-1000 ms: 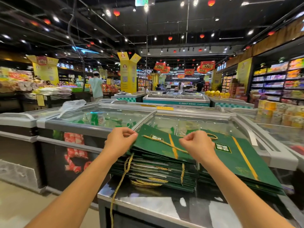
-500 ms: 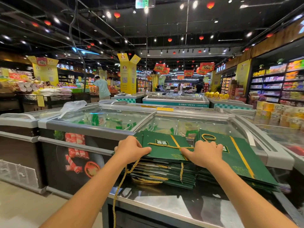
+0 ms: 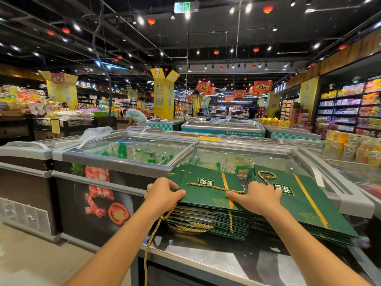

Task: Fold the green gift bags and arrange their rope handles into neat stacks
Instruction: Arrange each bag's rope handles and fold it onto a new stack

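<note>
Guessing it's to square the stack (image 3: 206, 222): left hand (image 3: 162, 195) grips the edge of the top bag (image 3: 206, 196), right hand (image 3: 258, 198) presses down flat-fingered.

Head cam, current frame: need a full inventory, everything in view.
left bag stack: one, dark green with gold stripe, on the table
right bag stack: one, same green, to its right
rope handles: several, gold; across the left stack's top, looped on the right stack, hanging off the table edge
table: one, steel, nearest
chest freezers: several, grey rims, glass lids, behind the table
plastic bag: one, clear, on a freezer lid
pillars: at least two, yellow, mid-store
lanterns: many, red, ceiling
shelves: several, mixed colours, right wall
person in pale shirt: one, bent over, left rear
left hand: one, left edge of the top bag, fingers curled, grip unclear
right hand: one, pressing on the same bag
</note>
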`<state>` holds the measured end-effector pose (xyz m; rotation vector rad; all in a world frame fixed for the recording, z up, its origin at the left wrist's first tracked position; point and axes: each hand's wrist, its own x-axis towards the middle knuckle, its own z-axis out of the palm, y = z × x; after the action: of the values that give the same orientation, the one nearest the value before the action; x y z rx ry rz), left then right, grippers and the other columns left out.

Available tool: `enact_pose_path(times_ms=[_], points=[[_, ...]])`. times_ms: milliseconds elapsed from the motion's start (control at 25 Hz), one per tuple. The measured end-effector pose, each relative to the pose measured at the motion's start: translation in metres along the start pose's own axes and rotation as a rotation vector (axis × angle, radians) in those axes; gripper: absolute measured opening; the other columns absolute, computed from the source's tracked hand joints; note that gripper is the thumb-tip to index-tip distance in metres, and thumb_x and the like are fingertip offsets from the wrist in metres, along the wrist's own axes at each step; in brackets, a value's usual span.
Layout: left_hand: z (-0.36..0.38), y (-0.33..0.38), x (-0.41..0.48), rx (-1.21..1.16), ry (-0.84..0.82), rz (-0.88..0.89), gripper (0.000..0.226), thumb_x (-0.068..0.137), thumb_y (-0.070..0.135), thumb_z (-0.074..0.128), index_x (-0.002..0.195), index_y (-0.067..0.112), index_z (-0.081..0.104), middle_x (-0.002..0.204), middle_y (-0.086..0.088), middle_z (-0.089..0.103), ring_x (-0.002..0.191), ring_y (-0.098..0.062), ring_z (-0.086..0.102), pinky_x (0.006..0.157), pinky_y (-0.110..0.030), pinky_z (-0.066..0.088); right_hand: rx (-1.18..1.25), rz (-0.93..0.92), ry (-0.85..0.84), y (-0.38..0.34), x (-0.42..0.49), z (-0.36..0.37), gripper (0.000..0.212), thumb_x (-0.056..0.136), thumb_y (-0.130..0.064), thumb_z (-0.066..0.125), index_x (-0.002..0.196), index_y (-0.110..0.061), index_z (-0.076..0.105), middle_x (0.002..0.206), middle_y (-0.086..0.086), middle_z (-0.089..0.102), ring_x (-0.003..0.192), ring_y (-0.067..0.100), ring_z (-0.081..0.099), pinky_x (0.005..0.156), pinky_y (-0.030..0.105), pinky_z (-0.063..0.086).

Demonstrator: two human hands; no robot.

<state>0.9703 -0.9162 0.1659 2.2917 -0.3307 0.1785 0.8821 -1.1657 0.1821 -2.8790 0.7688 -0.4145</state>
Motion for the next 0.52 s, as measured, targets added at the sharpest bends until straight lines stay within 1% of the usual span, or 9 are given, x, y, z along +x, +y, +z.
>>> enact_pose_path(times_ms=[120, 240, 280, 320, 360, 400, 440, 480, 520], points=[[-0.001, 0.004, -0.005, 0.062, -0.028, -0.009, 0.047, 0.094, 0.043, 0.065, 0.133, 0.017, 0.063, 0.136, -0.005, 0.060, 0.138, -0.030, 0.037, 0.114, -0.048, 0.035, 0.065, 0.009, 0.017, -0.003, -0.001, 0.001, 0.070, 0.075, -0.090, 0.050, 0.073, -0.020, 0.049, 0.085, 0.000, 0.063, 0.103, 0.030, 0.057, 0.088, 0.042, 0.032], [-0.003, 0.000, -0.008, -0.063, -0.037, -0.033, 0.047, 0.093, 0.038, 0.069, 0.134, 0.016, 0.062, 0.135, -0.004, 0.061, 0.137, -0.027, 0.043, 0.114, -0.048, 0.038, 0.213, 0.048, 0.031, -0.004, -0.003, 0.002, 0.068, 0.072, -0.086, 0.060, 0.074, -0.019, 0.051, 0.077, -0.002, 0.061, 0.098, 0.029, 0.062, 0.085, 0.041, 0.034], [-0.005, -0.002, -0.010, -0.137, -0.032, -0.040, 0.047, 0.092, 0.036, 0.071, 0.133, 0.015, 0.062, 0.134, -0.004, 0.062, 0.135, -0.025, 0.046, 0.112, -0.047, 0.039, 0.280, 0.055, 0.044, -0.004, -0.003, 0.003, 0.067, 0.070, -0.084, 0.064, 0.079, -0.018, 0.056, 0.077, -0.003, 0.061, 0.100, 0.030, 0.062, 0.085, 0.041, 0.034], [-0.008, -0.002, -0.014, -0.204, -0.022, -0.042, 0.046, 0.091, 0.033, 0.073, 0.132, 0.014, 0.063, 0.133, -0.003, 0.062, 0.132, -0.024, 0.049, 0.110, -0.044, 0.041, 0.353, 0.061, 0.066, -0.005, -0.005, 0.002, 0.066, 0.070, -0.081, 0.069, 0.091, -0.018, 0.061, 0.082, -0.003, 0.063, 0.103, 0.030, 0.062, 0.086, 0.041, 0.035], [-0.011, -0.002, -0.019, -0.265, -0.008, -0.038, 0.045, 0.090, 0.030, 0.074, 0.131, 0.015, 0.063, 0.131, -0.003, 0.061, 0.129, -0.023, 0.051, 0.108, -0.041, 0.042, 0.428, 0.068, 0.091, -0.005, -0.007, 0.001, 0.071, 0.070, -0.077, 0.073, 0.109, -0.018, 0.065, 0.091, -0.002, 0.065, 0.108, 0.030, 0.060, 0.088, 0.041, 0.035], [-0.014, -0.001, -0.024, -0.317, 0.006, -0.032, 0.044, 0.090, 0.028, 0.075, 0.130, 0.015, 0.064, 0.129, -0.003, 0.061, 0.125, -0.021, 0.054, 0.106, -0.040, 0.044, 0.509, 0.068, 0.109, -0.006, -0.011, -0.001, 0.080, 0.069, -0.072, 0.078, 0.125, -0.018, 0.062, 0.101, -0.001, 0.066, 0.113, 0.029, 0.059, 0.091, 0.042, 0.037], [-0.017, 0.000, -0.028, -0.371, 0.019, -0.018, 0.043, 0.089, 0.025, 0.076, 0.130, 0.016, 0.064, 0.127, -0.001, 0.062, 0.122, -0.019, 0.057, 0.106, -0.040, 0.047, 0.613, 0.047, 0.128, -0.005, -0.015, -0.003, 0.088, 0.066, -0.068, 0.082, 0.134, -0.018, 0.058, 0.108, -0.001, 0.066, 0.115, 0.028, 0.060, 0.095, 0.044, 0.041], [-0.021, 0.000, -0.034, -0.440, 0.025, 0.000, 0.042, 0.089, 0.021, 0.076, 0.129, 0.016, 0.064, 0.124, 0.000, 0.064, 0.118, -0.017, 0.060, 0.103, -0.039, 0.050, 0.736, 0.014, 0.137, -0.005, -0.022, -0.005, 0.094, 0.062, -0.064, 0.087, 0.138, -0.020, 0.056, 0.108, -0.002, 0.066, 0.112, 0.026, 0.063, 0.096, 0.047, 0.047], [-0.025, -0.001, -0.040, -0.531, 0.019, 0.019, 0.040, 0.090, 0.015, 0.075, 0.128, 0.016, 0.064, 0.120, 0.000, 0.067, 0.113, -0.014, 0.065, 0.098, -0.036, 0.055, 0.865, -0.025, 0.153, -0.005, -0.032, -0.009, 0.098, 0.061, -0.058, 0.090, 0.142, -0.020, 0.052, 0.103, -0.003, 0.067, 0.104, 0.022, 0.067, 0.090, 0.045, 0.054]])
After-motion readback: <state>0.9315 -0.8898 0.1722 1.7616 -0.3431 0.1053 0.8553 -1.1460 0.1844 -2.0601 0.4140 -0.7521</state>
